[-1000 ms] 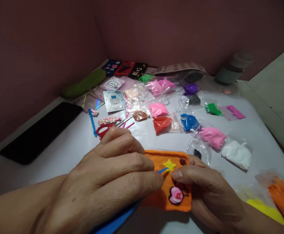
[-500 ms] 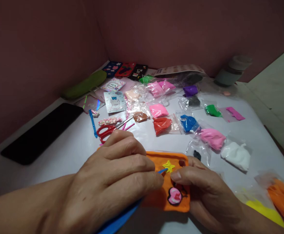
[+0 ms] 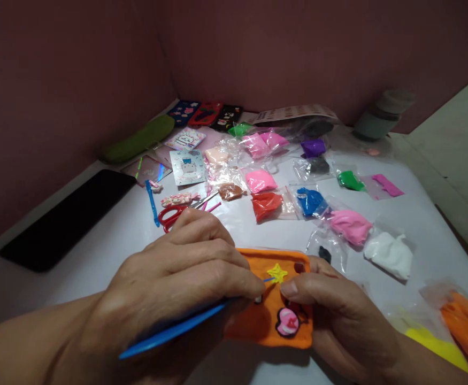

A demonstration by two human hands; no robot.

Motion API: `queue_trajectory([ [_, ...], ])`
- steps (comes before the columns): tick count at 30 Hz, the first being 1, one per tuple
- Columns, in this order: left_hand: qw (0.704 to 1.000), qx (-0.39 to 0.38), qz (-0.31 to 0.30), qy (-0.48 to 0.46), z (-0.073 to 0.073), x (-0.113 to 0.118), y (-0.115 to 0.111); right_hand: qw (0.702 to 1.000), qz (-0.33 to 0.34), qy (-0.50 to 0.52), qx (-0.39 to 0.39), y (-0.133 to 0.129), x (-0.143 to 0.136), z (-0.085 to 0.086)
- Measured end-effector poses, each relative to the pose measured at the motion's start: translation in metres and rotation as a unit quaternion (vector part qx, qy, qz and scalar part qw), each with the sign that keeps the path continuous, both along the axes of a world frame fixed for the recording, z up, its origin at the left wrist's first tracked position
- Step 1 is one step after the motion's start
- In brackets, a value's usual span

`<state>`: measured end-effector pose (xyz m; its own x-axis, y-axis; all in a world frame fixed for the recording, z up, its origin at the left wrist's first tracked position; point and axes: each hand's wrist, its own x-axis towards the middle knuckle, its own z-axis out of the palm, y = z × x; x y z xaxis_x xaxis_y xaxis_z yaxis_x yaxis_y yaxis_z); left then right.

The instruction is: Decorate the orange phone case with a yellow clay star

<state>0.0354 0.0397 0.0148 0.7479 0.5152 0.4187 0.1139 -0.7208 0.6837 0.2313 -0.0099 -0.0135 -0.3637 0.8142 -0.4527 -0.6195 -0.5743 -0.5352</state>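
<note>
My left hand (image 3: 177, 283) is closed round a blue tool (image 3: 173, 332), whose thin tip touches the lower left of a yellow star (image 3: 277, 273). The star lies on an orange clay-covered panel (image 3: 258, 330), which also bears a pink shape with a black outline (image 3: 288, 322) and a dark red piece near its top right corner. Gripping the panel's right edge is my right hand (image 3: 338, 305), its thumb on the face just below the star. Most of the panel's left side is hidden behind my left hand.
Beyond my hands lie red-handled scissors (image 3: 171, 216), another blue tool (image 3: 152, 204) and several clay bags, among them a white one (image 3: 390, 254). A black slab (image 3: 69, 219) is at left, a bottle (image 3: 382, 117) at the back right.
My left hand has tilted and shifted slightly left, and the blue tool's rear end has swung up and left. My right hand holds the panel as before.
</note>
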Motion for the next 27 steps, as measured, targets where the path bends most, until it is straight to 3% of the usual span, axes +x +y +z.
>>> queue_trajectory([
  [14, 0.997, 0.043, -0.044, 0.040, 0.0039, -0.0047, 0.0063, 1.000, 0.009, 0.015, 0.016, -0.0006, 0.0015, -0.0024],
  [21, 1.000, 0.018, 0.008, 0.023, 0.0014, -0.0009, 0.0010, 1.000, 0.004, 0.019, 0.002, -0.0022, 0.0013, -0.0037],
  [27, 0.999, 0.008, 0.016, 0.028, 0.0010, -0.0028, -0.0003, 1.000, 0.008, 0.008, 0.015, -0.0013, 0.0010, -0.0020],
])
